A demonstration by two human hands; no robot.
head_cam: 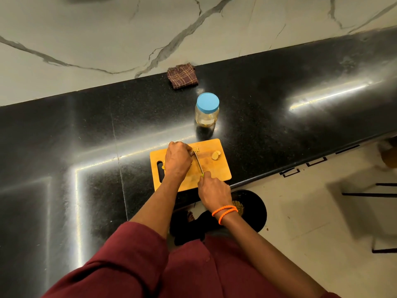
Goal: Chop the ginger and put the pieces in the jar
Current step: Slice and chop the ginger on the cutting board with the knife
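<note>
You wear a dark maroon, loose-fitting cloth garment (137, 261) with wide sleeves that end above the elbow, leaving both forearms bare; the fabric shows soft folds and no visible print or marking. Your right wrist carries a thin, bright orange beaded band (225, 211), looped so that it reads as two or three strands lying close together. Your left hand (177, 161) and right hand (213, 191) are bare, with no gloves, and your left wrist shows no band.
</note>
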